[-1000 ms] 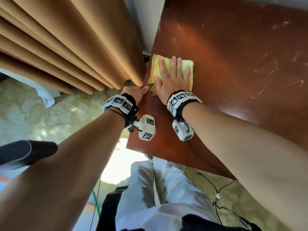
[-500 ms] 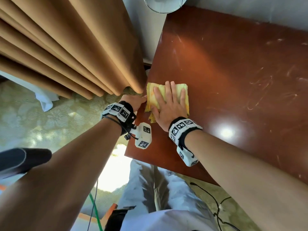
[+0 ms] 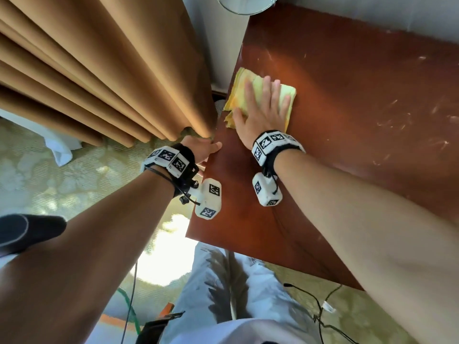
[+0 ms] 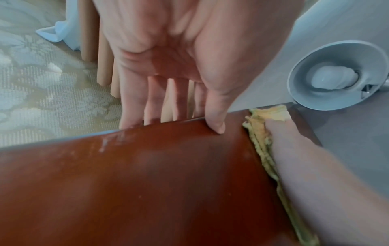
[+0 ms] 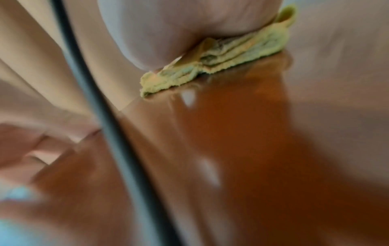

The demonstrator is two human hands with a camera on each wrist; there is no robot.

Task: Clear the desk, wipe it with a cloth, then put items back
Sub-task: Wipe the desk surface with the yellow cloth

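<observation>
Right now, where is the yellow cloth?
In the head view the yellow cloth lies flat under the right hand at the desk's left edge, beside the curtain.

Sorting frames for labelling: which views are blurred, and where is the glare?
Head view: mostly sharp, the right hand slightly smeared on the yellow cloth; blown-out sunlight on the floor. Left wrist view: fairly clear, left hand at the desk edge. Right wrist view: heavily blurred, pale glints on the wood.

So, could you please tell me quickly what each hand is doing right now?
Left hand: open, thumb on the desk edge, fingers over its side.
Right hand: open, flat on the cloth.
</observation>
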